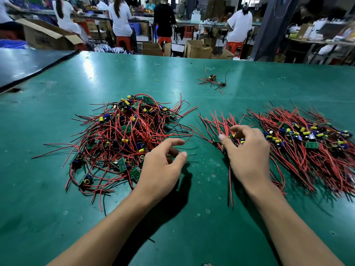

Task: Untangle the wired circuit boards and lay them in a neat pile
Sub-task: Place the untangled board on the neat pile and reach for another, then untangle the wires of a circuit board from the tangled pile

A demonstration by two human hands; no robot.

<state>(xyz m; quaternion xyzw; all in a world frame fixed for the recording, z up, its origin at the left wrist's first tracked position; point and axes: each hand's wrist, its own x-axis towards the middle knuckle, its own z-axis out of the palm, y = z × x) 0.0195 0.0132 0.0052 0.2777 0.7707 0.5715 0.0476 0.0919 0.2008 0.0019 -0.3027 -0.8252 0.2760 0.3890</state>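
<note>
On the green tabletop point(115, 73) the wired boards lie in three lots: a tangle point(126, 135) of red and black leads left of centre, a combed-out pile point(311, 150) at the right with its boards in a row and its leads fanned to both sides, and a small bundle point(217, 123) between them. The right grip point(247, 150) sits on the bundle, fingers curled down round its boards and thumb tip against a green board, so it is grasping the bundle; the hand hides most of those boards. The left grip point(163, 166) hovers at the tangle's near right edge, fingers loosely curved, thumb and forefinger apart; thin black leads run under the fingertips, and whether one is pinched cannot be told. The tangle's leads reach nearly to the bundle's. Farther back, well apart from all three, lies a stray cluster point(212, 79) of a few boards, with a rubber band point(156, 80) to its left. A dark sheet point(28, 64) overlaps the tabletop's far left corner. Beyond the far edge stand open boxes point(197, 48), red stools point(124, 42) and people point(120, 16) at benches, backs turned
</note>
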